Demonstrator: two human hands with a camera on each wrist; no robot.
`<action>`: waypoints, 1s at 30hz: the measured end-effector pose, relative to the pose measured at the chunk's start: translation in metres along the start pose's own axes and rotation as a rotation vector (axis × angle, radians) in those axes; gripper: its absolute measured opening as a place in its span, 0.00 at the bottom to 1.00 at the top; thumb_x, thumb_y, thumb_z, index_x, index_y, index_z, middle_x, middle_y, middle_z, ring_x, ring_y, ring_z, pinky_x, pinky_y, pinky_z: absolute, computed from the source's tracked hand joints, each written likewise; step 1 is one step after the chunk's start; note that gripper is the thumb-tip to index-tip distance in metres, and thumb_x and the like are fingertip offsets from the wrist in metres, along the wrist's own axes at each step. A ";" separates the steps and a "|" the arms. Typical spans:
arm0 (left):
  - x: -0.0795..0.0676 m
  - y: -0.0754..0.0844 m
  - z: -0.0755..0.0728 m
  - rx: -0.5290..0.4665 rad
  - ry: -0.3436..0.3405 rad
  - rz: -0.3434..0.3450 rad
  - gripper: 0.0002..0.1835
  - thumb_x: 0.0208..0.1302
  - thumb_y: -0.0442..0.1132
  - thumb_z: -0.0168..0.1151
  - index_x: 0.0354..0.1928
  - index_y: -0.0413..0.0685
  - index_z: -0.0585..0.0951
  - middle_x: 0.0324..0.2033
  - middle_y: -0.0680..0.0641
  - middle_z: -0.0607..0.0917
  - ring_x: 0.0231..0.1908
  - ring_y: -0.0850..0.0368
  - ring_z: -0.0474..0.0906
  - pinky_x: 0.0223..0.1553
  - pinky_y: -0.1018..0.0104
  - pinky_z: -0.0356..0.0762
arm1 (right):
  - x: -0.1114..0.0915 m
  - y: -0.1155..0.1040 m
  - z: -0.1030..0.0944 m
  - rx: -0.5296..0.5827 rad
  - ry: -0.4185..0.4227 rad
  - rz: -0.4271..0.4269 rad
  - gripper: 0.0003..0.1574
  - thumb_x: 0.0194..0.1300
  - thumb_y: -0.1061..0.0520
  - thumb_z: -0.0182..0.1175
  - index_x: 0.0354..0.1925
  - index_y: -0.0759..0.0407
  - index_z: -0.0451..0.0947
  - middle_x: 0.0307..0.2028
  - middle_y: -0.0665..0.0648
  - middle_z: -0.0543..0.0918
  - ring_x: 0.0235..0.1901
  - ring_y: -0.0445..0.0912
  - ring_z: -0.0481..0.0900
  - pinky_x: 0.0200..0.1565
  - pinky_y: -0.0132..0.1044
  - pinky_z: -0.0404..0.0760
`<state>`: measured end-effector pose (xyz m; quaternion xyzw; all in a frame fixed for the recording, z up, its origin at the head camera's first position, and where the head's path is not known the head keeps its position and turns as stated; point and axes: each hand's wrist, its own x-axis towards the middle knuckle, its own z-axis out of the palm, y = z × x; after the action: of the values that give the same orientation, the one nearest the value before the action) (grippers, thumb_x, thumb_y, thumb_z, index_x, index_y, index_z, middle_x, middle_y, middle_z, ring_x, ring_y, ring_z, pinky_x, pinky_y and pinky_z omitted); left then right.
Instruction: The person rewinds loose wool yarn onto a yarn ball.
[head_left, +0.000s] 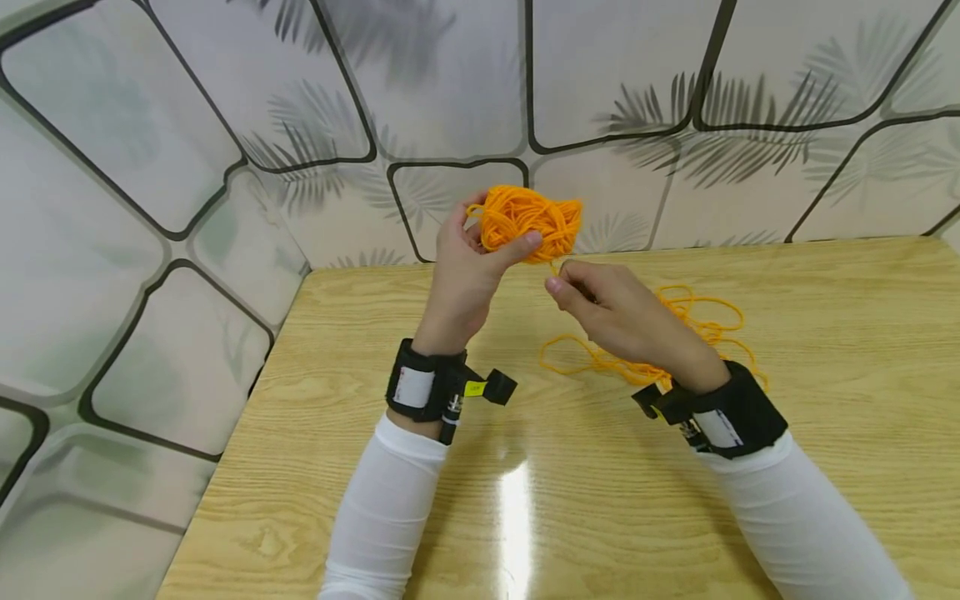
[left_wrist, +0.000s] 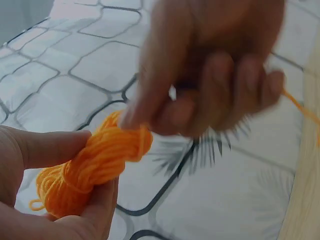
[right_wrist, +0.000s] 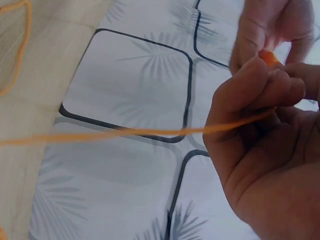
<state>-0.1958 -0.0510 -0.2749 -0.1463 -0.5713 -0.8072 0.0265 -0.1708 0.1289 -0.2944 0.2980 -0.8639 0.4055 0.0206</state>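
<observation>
My left hand (head_left: 468, 271) grips a bundle of orange yarn (head_left: 528, 218), thumb across its front, raised above the far edge of the table. In the left wrist view the wound yarn (left_wrist: 95, 165) lies between thumb and fingers, with a small loop sticking out at its lower end. Just right of the bundle, my right hand (head_left: 622, 312) pinches a strand of the yarn with curled fingers. In the right wrist view the strand (right_wrist: 125, 132) runs out of the right hand (right_wrist: 270, 135) to the left. The left hand (right_wrist: 277, 25) shows behind it.
Loose loops of orange yarn (head_left: 720, 321) lie on the wooden table (head_left: 337, 500), partly hidden by the right hand and wrist. A patterned wall covering (head_left: 450, 75) rises behind the table and along its left side. Both wrists wear black straps (head_left: 423, 383) with small cameras.
</observation>
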 end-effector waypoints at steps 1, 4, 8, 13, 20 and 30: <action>0.000 -0.001 0.000 0.039 0.008 0.029 0.33 0.50 0.29 0.66 0.57 0.44 0.63 0.47 0.38 0.78 0.46 0.48 0.77 0.47 0.57 0.74 | -0.001 -0.001 -0.002 -0.021 -0.008 -0.005 0.23 0.71 0.39 0.40 0.28 0.52 0.67 0.17 0.55 0.62 0.15 0.46 0.61 0.20 0.37 0.61; 0.000 -0.005 0.001 0.130 0.021 0.072 0.30 0.51 0.28 0.65 0.55 0.41 0.64 0.46 0.38 0.79 0.45 0.48 0.78 0.45 0.58 0.75 | -0.004 -0.005 -0.007 -0.054 -0.023 -0.025 0.21 0.70 0.39 0.43 0.30 0.50 0.69 0.18 0.54 0.63 0.16 0.45 0.61 0.22 0.37 0.61; 0.000 -0.007 -0.001 0.261 -0.013 -0.014 0.28 0.52 0.29 0.64 0.55 0.41 0.64 0.43 0.39 0.80 0.42 0.49 0.79 0.43 0.60 0.76 | -0.007 -0.008 -0.014 -0.085 -0.009 -0.051 0.17 0.68 0.39 0.47 0.31 0.47 0.71 0.19 0.52 0.65 0.18 0.43 0.62 0.22 0.36 0.62; 0.000 -0.007 -0.003 0.365 -0.180 -0.171 0.25 0.57 0.30 0.60 0.55 0.41 0.62 0.44 0.39 0.78 0.42 0.49 0.79 0.41 0.60 0.76 | -0.011 -0.008 -0.027 -0.074 0.001 -0.051 0.14 0.66 0.40 0.51 0.33 0.47 0.73 0.19 0.53 0.65 0.17 0.44 0.62 0.21 0.36 0.62; -0.001 -0.007 -0.008 0.298 -0.471 -0.243 0.22 0.61 0.32 0.57 0.55 0.39 0.63 0.46 0.37 0.77 0.42 0.46 0.79 0.42 0.55 0.76 | -0.016 -0.004 -0.046 0.015 -0.002 -0.058 0.11 0.65 0.46 0.54 0.34 0.52 0.74 0.23 0.53 0.71 0.18 0.45 0.67 0.20 0.36 0.69; 0.000 -0.009 -0.015 0.249 -0.750 -0.224 0.22 0.61 0.33 0.58 0.56 0.40 0.65 0.41 0.37 0.79 0.39 0.46 0.77 0.40 0.53 0.75 | -0.019 0.004 -0.059 0.121 0.053 -0.082 0.05 0.63 0.55 0.57 0.34 0.55 0.75 0.27 0.55 0.74 0.23 0.46 0.72 0.24 0.37 0.76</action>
<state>-0.2007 -0.0617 -0.2876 -0.3630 -0.6470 -0.6206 -0.2541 -0.1695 0.1825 -0.2632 0.3231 -0.8240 0.4636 0.0419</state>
